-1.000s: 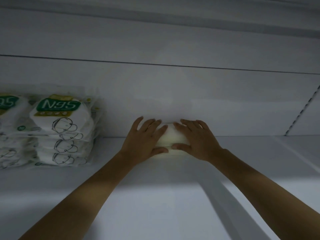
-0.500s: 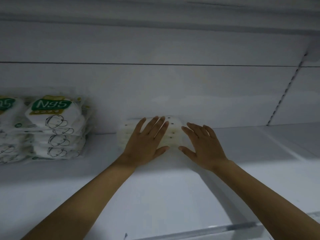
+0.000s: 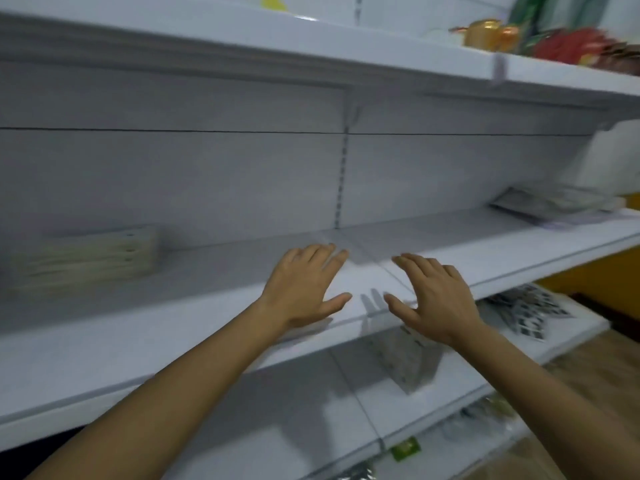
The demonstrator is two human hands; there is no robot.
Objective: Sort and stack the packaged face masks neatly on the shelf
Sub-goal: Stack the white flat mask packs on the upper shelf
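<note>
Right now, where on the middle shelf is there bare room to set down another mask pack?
Bare shelf runs from the mask stack to the left hand, and from the right hand to the flat packets at the right end. The lower shelf's right side is crowded with patterned packets.

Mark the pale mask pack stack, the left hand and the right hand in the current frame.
mask pack stack (image 3: 86,263): head view, front face of the blurred stack.
left hand (image 3: 303,289): head view, back of the hand.
right hand (image 3: 436,299): head view, back of the hand.
</note>
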